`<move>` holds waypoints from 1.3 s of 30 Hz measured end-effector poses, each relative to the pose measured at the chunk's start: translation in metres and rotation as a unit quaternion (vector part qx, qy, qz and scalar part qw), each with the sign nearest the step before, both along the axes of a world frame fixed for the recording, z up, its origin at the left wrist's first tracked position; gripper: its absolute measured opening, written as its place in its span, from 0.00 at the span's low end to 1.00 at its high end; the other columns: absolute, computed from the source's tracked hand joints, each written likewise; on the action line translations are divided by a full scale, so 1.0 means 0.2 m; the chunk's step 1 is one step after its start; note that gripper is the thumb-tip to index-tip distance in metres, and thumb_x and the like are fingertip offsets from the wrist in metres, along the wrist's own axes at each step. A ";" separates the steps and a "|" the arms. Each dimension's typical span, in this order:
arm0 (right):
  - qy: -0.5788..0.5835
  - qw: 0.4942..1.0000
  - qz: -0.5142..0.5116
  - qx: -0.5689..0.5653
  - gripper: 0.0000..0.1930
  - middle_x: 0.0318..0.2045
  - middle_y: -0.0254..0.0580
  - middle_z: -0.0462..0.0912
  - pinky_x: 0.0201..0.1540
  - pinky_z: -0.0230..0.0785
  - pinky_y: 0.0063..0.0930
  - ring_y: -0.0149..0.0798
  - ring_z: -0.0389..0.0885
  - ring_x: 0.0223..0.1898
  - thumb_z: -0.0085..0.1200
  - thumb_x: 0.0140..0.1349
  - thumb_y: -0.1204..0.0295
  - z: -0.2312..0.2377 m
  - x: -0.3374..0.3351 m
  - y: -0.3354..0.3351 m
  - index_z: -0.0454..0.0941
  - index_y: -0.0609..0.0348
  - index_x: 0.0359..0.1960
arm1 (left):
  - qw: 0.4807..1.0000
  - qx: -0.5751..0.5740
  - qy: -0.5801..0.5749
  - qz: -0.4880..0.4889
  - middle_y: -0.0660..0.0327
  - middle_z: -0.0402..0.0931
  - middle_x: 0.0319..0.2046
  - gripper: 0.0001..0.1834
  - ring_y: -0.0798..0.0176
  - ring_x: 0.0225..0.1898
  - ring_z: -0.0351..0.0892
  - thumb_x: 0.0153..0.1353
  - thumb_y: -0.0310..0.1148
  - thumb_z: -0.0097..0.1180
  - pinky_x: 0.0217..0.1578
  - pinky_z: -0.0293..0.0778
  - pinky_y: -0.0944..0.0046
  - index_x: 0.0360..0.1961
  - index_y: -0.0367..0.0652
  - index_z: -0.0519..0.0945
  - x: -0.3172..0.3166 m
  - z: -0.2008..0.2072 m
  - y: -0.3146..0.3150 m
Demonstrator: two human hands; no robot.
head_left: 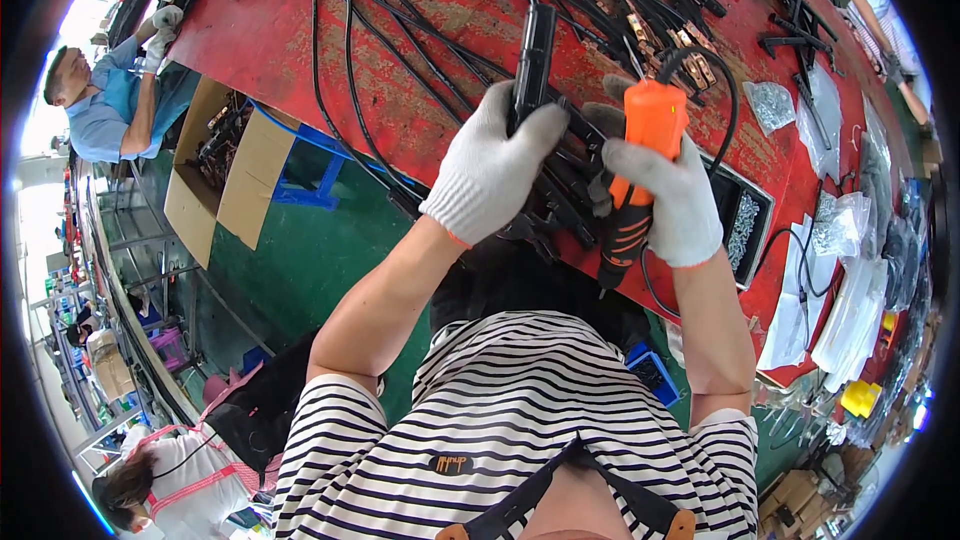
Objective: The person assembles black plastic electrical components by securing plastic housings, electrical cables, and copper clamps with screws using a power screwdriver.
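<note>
My left hand (pixel 490 168), in a white knitted glove, is closed around a black tubular handle (pixel 536 52) at the front of the table. A cable runs out of the handle's far end and curves away to the left. In my gloved right hand (pixel 683 202) is an orange and black electric screwdriver (pixel 655 120), gripped around its body. Its black cord loops out on the right. Just beyond the screwdriver lie several copper-coloured metal parts (pixel 690 52). More black handle parts (pixel 565 195) lie below and between my hands, partly hidden.
The worn red table (pixel 265 35) carries many black cables (pixel 400 25). A black tray of small screws (pixel 742 225) and plastic bags (pixel 845 230) lie at right. An open cardboard box (pixel 240 180) stands left by a blue stool (pixel 318 175). A co-worker (pixel 110 105) works at far left.
</note>
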State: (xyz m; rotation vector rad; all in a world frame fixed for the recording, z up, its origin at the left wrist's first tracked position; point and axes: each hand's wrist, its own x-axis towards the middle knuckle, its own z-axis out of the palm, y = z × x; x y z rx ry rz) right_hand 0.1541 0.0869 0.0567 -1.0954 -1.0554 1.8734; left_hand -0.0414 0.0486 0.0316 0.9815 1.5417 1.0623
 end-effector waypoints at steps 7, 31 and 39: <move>0.059 0.988 0.111 -0.091 0.22 0.36 0.37 0.84 0.31 0.79 0.28 0.33 0.84 0.29 0.67 0.60 0.70 -0.08 -0.16 0.14 0.77 0.59 0.55 | 0.987 -0.006 0.155 -0.042 0.39 0.83 0.37 0.29 0.34 0.42 0.85 0.74 0.49 0.48 0.43 0.79 0.47 0.63 0.36 0.68 0.02 0.01 -0.10; 0.046 0.980 0.188 -0.043 0.28 0.46 0.42 0.86 0.47 0.81 0.29 0.35 0.86 0.43 0.62 0.59 0.74 -0.05 -0.32 0.17 0.74 0.65 0.64 | 0.952 0.112 0.262 0.108 0.47 0.86 0.42 0.35 0.65 0.43 0.88 0.59 0.32 0.72 0.40 0.83 0.61 0.65 0.31 0.71 0.03 -0.11 -0.35; 0.017 0.981 0.181 -0.066 0.26 0.47 0.44 0.85 0.49 0.80 0.29 0.35 0.86 0.44 0.60 0.60 0.73 -0.12 -0.28 0.18 0.75 0.66 0.61 | 0.864 -0.045 -0.482 0.140 0.54 0.83 0.43 0.23 0.62 0.40 0.86 0.76 0.37 0.53 0.40 0.86 0.64 0.62 0.29 0.72 -0.09 -0.07 -0.34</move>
